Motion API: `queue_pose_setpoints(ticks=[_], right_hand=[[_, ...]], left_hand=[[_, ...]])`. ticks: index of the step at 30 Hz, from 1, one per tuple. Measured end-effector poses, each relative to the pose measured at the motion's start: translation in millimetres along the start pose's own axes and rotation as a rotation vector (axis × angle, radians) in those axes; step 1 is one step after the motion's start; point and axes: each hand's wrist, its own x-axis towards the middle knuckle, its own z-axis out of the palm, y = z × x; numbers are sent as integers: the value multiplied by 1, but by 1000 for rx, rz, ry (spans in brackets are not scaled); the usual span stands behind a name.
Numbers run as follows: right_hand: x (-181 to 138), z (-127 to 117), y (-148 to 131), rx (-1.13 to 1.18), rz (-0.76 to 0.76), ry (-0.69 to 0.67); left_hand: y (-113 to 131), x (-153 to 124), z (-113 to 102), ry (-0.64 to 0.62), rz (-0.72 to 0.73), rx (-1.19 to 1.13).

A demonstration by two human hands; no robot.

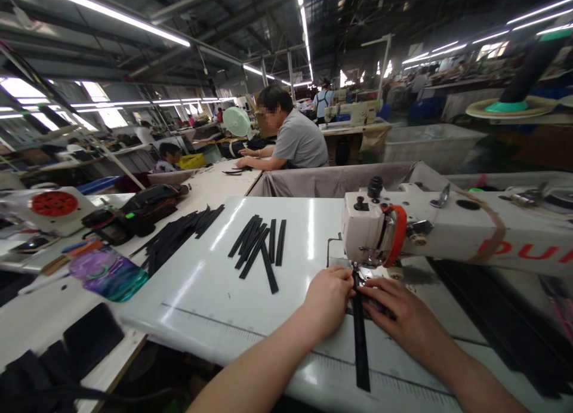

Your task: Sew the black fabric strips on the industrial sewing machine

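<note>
A narrow black fabric strip (362, 347) runs lengthwise under the needle area of a white sewing machine (364, 222), its near end lying toward me on the table. My left hand (327, 299) is closed, with thumb and fingers pinching the strip's left side close to the presser foot. On the other side, my right hand (400, 308) has its fingers stretched out and apart, fingertips by the strip's right edge beside the foot. The needle tip is hidden behind my fingers. Several short black strips (257, 243) lie loosely to the left of the machine.
Long black strips (496, 317) lie right, under the machine arm. A dark strip pile (179, 234), a purple-teal bottle (107, 273) and another machine (42, 207) stand left. Ahead, a person in a grey shirt (299, 138) works beyond a cloth-lined bin (340, 180).
</note>
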Motion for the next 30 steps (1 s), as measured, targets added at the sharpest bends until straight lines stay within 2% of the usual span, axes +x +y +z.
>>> queue_pose_setpoints(ticks=[12,19,26,30], right_hand=[[1,-2,-5,-51,22,-58],[-3,0,-4,-45,38,-76],[2,-8,-10,36,46,-53],[2,-17,-17,129,-1,-107]], left_hand=[[4,1,15,39,-83,-15],[4,4,19,56,-74,-3],[-4,13,22,105,-68,-17],[-4,12,18,131,-40,-47]])
